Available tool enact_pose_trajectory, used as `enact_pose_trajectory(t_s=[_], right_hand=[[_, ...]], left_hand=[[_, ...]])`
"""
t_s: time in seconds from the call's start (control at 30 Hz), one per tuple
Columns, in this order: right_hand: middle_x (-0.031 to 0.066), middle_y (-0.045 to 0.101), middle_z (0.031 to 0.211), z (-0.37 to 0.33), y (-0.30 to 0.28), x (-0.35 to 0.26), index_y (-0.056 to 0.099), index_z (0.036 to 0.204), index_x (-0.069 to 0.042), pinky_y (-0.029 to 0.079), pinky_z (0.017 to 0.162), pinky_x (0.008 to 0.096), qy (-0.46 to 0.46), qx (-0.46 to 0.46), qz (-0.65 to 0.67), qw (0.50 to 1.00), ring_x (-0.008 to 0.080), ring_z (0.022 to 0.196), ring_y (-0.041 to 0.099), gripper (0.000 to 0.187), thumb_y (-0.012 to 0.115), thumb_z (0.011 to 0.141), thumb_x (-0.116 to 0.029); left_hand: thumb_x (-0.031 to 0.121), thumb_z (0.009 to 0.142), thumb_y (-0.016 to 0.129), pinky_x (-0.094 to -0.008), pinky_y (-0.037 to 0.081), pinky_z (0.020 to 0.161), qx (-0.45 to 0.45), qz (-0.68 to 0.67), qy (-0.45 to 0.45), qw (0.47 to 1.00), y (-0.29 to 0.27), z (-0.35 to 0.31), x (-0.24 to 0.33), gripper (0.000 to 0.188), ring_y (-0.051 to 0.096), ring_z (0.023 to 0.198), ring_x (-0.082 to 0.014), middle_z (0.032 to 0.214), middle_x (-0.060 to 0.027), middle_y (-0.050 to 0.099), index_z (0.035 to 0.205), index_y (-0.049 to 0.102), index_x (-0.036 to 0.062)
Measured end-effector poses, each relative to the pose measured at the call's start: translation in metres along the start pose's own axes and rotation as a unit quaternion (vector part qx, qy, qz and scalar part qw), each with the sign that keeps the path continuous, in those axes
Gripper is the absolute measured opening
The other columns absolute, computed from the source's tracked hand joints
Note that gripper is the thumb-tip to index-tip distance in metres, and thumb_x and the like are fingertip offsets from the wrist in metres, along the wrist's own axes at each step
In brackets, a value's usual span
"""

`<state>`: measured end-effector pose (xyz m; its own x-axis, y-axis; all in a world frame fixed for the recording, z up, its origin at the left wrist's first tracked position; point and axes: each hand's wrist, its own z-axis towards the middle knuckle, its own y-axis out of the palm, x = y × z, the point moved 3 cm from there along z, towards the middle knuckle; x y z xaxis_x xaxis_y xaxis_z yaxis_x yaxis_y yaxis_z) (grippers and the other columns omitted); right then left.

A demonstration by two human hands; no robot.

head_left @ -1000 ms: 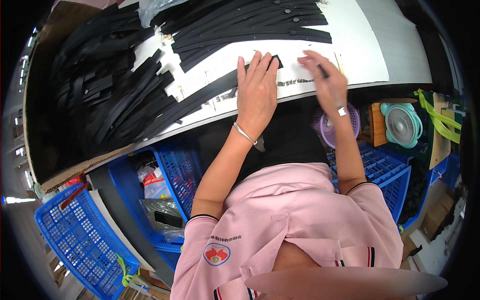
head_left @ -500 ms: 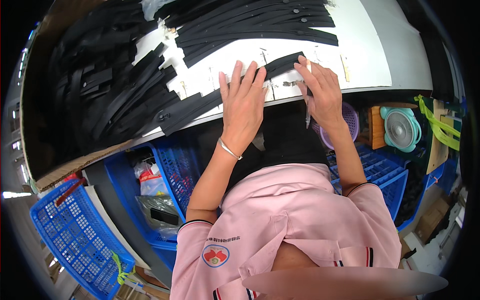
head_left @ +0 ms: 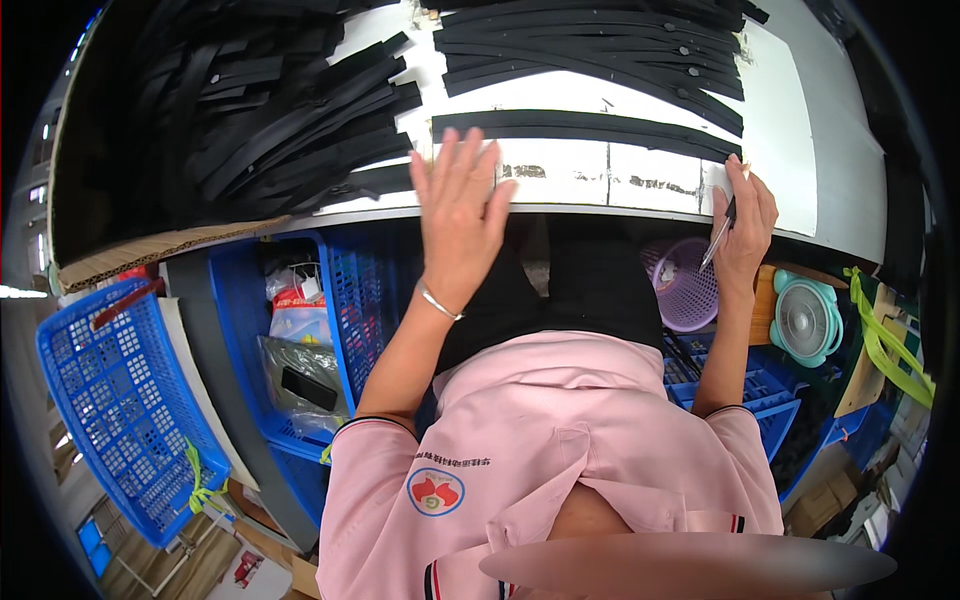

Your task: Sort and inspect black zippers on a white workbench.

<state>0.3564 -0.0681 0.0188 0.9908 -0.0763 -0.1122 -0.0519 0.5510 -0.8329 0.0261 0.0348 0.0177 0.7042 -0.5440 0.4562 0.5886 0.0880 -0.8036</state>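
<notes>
Left hand [head_left: 458, 222], fingers spread flat and grasping nothing, lies at the white table [head_left: 800, 130] edge just below a long black strip [head_left: 585, 128]; right hand [head_left: 742, 222], fingers curled around a pen [head_left: 718, 238], rests near the strip's right end; black strips [head_left: 270, 120] heaped at left.

Packages observed: one clear plastic bag with red and white print [head_left: 297, 300], standing in the blue crate [head_left: 345, 270] under the table edge. Directly below it, in the same crate, a second, greyish clear bag [head_left: 300, 375] holding a flat dark item. Cardboard boxes [head_left: 835, 505] sit at lower right, partly hidden. A round red and white badge [head_left: 436, 492] is on the pink shirt. No screens seen.
</notes>
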Motion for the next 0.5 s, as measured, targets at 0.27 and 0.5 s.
enact_pose_trajectory(t_s=[0.27, 0.5], right_hand=[[0.0065, 0.069, 0.133, -0.001, 0.004, -0.001, 0.064, 0.132, -0.009, 0.042, 0.113, 0.0447, 0.003, 0.015, 0.013, 1.0, 0.0284, 0.129, 0.06, 0.04, 0.072, 0.093, -0.01], [0.0069, 0.066, 0.138, -0.001, -0.001, -0.004, 0.063, 0.134, -0.008, 0.038, 0.116, 0.0456, 0.019, -0.024, 0.031, 0.999, 0.0294, 0.133, 0.057, 0.039, 0.07, 0.096, -0.01]], left_hand=[[0.023, 0.093, 0.073, -0.0609, 0.015, 0.123, 0.023, 0.025, 0.004, 0.999, -0.016, 0.008, 0.005, 0.057, 0.044, 0.144, -0.0372, 0.148, -0.0184, 0.054, 0.142, 0.056, 0.002], [0.032, 0.095, 0.071, -0.0672, 0.005, 0.12, -0.044, 0.067, -0.011, 0.997, 0.0, 0.003, 0.003, 0.063, 0.042, 0.147, -0.0322, 0.152, -0.0162, 0.051, 0.148, 0.051, 0.004]])
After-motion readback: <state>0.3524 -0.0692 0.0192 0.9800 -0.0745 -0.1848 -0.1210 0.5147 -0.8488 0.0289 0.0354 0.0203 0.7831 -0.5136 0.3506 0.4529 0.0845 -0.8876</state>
